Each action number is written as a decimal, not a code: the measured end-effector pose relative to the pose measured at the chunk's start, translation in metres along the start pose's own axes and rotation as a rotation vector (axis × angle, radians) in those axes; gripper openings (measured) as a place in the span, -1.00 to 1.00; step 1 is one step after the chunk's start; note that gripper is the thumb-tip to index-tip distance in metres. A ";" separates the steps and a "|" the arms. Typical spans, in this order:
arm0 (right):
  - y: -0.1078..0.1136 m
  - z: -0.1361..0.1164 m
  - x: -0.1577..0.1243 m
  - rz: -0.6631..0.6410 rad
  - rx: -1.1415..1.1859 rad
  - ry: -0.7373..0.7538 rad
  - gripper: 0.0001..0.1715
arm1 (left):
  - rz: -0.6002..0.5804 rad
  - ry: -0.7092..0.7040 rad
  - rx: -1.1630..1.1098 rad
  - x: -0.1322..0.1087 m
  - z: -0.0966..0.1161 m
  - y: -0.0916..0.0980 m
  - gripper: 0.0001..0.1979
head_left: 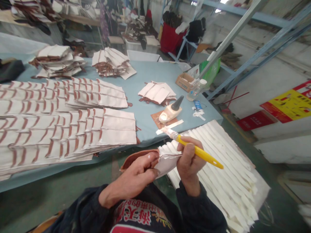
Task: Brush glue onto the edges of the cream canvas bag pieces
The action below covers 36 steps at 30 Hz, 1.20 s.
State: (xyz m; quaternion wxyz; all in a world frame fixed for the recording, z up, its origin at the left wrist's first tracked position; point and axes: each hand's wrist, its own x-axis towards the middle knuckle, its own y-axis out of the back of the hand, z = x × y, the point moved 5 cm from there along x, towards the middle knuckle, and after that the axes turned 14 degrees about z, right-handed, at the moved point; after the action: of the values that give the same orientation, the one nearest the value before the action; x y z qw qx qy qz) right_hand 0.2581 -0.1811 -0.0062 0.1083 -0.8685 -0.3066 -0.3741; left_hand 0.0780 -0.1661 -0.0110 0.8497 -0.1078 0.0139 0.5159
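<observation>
My left hand [138, 174] is closed around a folded piece of brown leather with white backing [167, 165], which I hold in front of my body. My right hand [190, 160] grips a yellow-handled brush [204, 153], and its fingers also touch the right end of the leather piece. The brush's bristles are coated with white paste and point toward the table, above the piece. Just beyond them is a cut-open plastic bottle [172, 113] with a grey conical end and white paste inside. It rests on a brown scrap [155, 120] beside a white strip [173, 126].
Layered rows of white-backed pieces [116, 126] cover the left of the blue table [145, 129]. Several stacks stand behind, one [157, 92] near the middle. A clear jar [195, 90] and cardboard box [184, 82] sit at the right. White strips [218, 161] lie on a board at my right.
</observation>
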 end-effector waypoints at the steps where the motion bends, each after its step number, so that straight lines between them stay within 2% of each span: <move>1: 0.000 0.003 -0.001 0.029 0.000 -0.006 -0.68 | -0.003 0.002 -0.021 0.000 -0.002 -0.001 -0.82; 5: 0.003 0.007 0.003 0.076 -0.017 0.026 -0.62 | -0.011 0.001 -0.015 -0.002 -0.011 -0.004 -0.80; 8: 0.009 0.004 0.011 0.106 -0.034 0.054 -0.58 | -0.001 -0.060 0.128 -0.010 -0.014 -0.007 -0.84; 11: 0.016 -0.004 0.020 0.210 -0.065 0.106 -0.55 | -0.006 -0.161 0.262 -0.020 -0.015 -0.012 -0.83; 15: 0.022 -0.012 0.028 0.378 -0.119 0.190 -0.49 | -0.030 -0.317 0.319 -0.026 -0.018 -0.017 -0.75; 19: 0.024 -0.012 0.037 0.478 -0.178 0.222 -0.48 | 0.004 -0.434 0.252 -0.017 -0.014 -0.018 -0.63; 22: 0.023 -0.013 0.048 0.533 -0.224 0.154 -0.53 | 0.031 -0.482 0.132 -0.008 -0.008 -0.016 -0.62; 25: 0.020 -0.013 0.062 0.553 -0.240 0.018 -0.59 | 0.119 -0.462 0.040 -0.002 -0.009 -0.003 -0.68; 29: 0.015 -0.005 0.083 0.517 -0.185 -0.111 -0.59 | 0.383 -0.398 0.083 0.009 -0.018 0.036 -0.66; 33: 0.011 0.009 0.102 0.496 -0.080 -0.139 -0.52 | 0.474 -0.500 0.300 0.018 -0.012 0.063 -0.75; 35: 0.007 0.012 0.109 0.495 -0.030 -0.135 -0.50 | 0.498 -0.546 0.354 0.021 -0.002 0.069 -0.67; 36: 0.004 0.013 0.112 0.492 -0.006 -0.132 -0.49 | 0.486 -0.563 0.388 0.023 0.005 0.069 -0.55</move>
State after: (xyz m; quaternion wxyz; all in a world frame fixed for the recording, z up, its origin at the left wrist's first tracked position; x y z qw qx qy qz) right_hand 0.3274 -0.1282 0.0652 0.1732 -0.9399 -0.0916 -0.2797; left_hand 0.0277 -0.1143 -0.0209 0.6785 0.2059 -0.0968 0.6985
